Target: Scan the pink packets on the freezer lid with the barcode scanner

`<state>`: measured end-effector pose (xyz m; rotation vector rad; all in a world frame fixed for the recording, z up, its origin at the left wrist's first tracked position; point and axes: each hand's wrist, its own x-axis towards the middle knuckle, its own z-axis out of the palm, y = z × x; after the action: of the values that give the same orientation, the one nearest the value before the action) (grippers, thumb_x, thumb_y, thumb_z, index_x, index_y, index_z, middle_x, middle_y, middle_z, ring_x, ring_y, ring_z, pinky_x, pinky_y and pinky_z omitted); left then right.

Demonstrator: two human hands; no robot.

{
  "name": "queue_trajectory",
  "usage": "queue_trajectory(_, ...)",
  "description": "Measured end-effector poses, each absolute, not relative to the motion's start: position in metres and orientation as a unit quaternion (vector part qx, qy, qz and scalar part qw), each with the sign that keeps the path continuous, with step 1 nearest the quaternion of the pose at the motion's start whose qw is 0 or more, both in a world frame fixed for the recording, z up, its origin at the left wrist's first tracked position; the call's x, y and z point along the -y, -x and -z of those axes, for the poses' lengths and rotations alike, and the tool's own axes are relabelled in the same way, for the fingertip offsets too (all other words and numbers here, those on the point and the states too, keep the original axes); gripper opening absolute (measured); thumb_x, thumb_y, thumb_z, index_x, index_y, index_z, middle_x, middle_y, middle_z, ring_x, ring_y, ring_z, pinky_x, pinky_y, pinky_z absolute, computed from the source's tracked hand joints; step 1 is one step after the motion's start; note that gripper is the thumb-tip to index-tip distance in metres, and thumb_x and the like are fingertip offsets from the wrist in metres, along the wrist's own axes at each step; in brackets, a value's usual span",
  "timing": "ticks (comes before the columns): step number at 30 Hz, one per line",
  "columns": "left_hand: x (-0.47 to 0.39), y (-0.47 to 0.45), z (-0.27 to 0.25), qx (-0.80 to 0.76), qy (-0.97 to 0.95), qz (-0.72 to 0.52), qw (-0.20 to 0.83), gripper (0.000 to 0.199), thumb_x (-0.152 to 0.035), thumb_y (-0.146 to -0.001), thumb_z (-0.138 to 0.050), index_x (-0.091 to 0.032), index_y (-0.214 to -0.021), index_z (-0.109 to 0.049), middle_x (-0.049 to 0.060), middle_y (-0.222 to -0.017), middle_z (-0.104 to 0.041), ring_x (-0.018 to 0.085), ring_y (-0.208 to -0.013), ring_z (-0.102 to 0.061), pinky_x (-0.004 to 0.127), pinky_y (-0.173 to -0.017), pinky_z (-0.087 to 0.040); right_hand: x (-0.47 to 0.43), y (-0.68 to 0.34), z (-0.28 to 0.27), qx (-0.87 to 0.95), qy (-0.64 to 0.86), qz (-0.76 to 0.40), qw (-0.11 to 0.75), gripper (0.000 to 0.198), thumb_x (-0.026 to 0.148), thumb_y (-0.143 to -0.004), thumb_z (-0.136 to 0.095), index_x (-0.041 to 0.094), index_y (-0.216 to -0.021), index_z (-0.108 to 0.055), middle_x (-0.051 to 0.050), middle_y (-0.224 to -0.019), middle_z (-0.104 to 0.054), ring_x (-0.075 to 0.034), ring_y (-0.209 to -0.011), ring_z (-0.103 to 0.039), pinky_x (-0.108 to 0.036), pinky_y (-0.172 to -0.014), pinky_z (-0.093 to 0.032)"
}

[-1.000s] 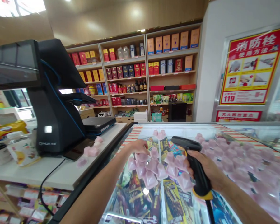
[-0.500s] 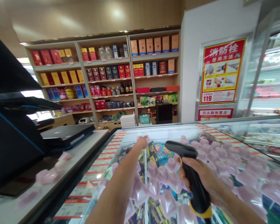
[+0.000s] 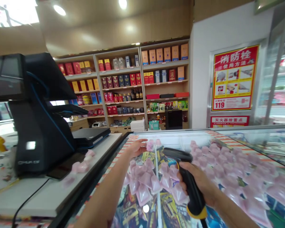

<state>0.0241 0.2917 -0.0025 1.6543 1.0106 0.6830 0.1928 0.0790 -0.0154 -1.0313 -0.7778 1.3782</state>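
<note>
My right hand (image 3: 201,185) grips a black barcode scanner (image 3: 187,180) with a yellow band near its base, its head pointing left over the freezer's glass lid (image 3: 230,139). My left hand (image 3: 138,147) reaches forward over the lid, fingers touching a small pink packet (image 3: 150,145) at the far end of a cluster. Many pink packets (image 3: 147,180) lie scattered across the glass between and around both hands. Colourful wrapped goods show through the glass below.
A black checkout terminal (image 3: 38,126) with a screen stands on the white counter (image 3: 49,196) to the left, with a few pink packets (image 3: 82,164) and a cable beside it. Shelves of boxed goods (image 3: 142,85) line the back wall. A red poster (image 3: 234,77) hangs at right.
My left hand has reached from the near packets to the far end of the lid and now rests on a packet there. The view swung right, then back left; the scanner stays gripped.
</note>
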Motion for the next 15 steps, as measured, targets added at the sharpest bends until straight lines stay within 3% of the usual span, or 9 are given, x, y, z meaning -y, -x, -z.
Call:
queue_trajectory(5, -0.276, -0.005, 0.007, -0.441, -0.688, -0.297, 0.493, 0.029, -0.025, -0.08, -0.045, -0.014, -0.107, -0.046, 0.005, -0.097, -0.055, 0.013, -0.078, -0.056, 0.031, -0.065, -0.049, -0.07, -0.182, 0.009, 0.348, 0.449, -0.582, 0.581, 0.022, 0.038, -0.069, -0.051, 0.016, -0.074, -0.051, 0.004, -0.05, -0.051, -0.007, -0.034, -0.043, -0.019, -0.031, -0.038)
queue_trajectory(15, -0.259, -0.074, 0.026, -0.498, -0.779, -0.236, 0.298, 0.029, -0.027, -0.079, -0.047, -0.016, -0.105, -0.048, 0.006, -0.107, -0.051, 0.018, -0.093, -0.051, 0.039, -0.078, -0.043, -0.068, -0.211, 0.013, 0.339, 0.488, -0.529, 0.607, 0.02, 0.036, -0.068, -0.052, 0.017, -0.073, -0.05, 0.004, -0.049, -0.052, -0.007, -0.034, -0.044, -0.019, -0.032, -0.039)
